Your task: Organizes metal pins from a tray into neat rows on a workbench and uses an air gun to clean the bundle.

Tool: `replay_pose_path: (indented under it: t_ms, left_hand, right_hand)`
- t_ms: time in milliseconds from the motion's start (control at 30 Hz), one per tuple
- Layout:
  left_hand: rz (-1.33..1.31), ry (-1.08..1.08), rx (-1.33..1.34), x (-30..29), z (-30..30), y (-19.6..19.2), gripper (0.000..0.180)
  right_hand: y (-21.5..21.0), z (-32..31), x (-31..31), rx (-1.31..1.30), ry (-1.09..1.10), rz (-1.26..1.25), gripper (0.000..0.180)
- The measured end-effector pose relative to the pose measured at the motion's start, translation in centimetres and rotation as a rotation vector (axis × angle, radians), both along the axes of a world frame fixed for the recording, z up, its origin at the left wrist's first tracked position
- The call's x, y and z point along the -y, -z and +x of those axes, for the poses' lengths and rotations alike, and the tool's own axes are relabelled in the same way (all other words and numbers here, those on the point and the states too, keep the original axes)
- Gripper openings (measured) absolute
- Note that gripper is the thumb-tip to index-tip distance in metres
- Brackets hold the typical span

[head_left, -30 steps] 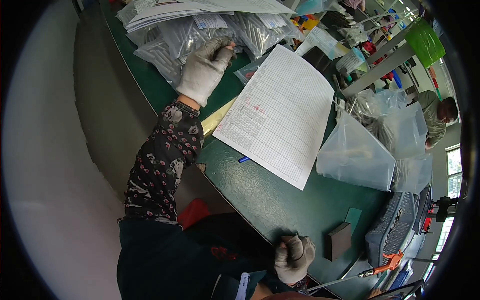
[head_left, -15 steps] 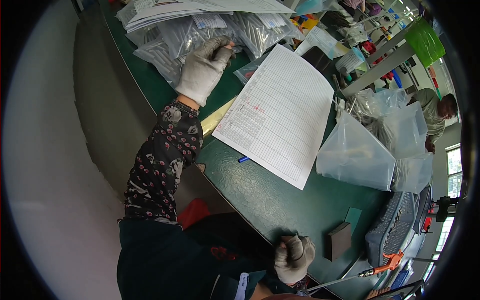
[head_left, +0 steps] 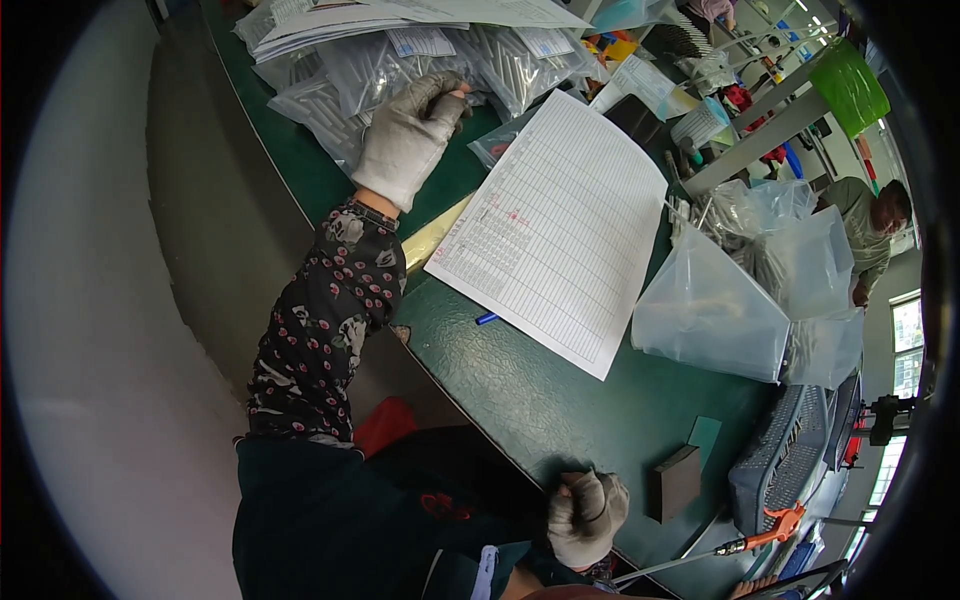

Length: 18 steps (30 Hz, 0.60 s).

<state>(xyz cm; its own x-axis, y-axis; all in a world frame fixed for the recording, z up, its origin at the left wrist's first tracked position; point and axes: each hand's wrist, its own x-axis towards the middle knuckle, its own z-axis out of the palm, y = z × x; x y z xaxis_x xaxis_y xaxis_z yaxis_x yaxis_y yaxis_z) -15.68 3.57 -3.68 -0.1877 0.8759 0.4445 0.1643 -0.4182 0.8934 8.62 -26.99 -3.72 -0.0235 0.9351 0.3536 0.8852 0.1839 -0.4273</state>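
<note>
Under the curled fingers (head_left: 440,100) of the gloved left hand (head_left: 408,138) lies a clear bag (head_left: 375,70) of grey parts, which they grasp. Right hand (head_left: 585,515) is clenched empty at the table (head_left: 540,400) edge, a dark block (head_left: 678,482) just beside its knuckles.

My gloved left hand (head_left: 408,135) rests on clear flat packets of grey parts (head_left: 370,75), some bearing white labels (head_left: 420,42), at the green table's far end. A white ruled sheet (head_left: 560,230) lies beside them; puffy clear bags (head_left: 710,310) stand beyond it.
</note>
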Motion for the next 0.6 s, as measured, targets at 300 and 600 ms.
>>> replay_pose_path:
  t_ms: [300,600]
  left_hand:
    - [0.003,0.0,0.015,-0.16,0.03,0.13,0.017]
    - [-0.006,-0.003,-0.001,-0.11,-0.07,0.08,0.017]
  right_hand:
    - [-0.15,0.15,-0.09,-0.003,-0.01,-0.016,0.008]
    - [-0.35,-0.03,0.06,-0.005,0.008,-0.027,0.008]
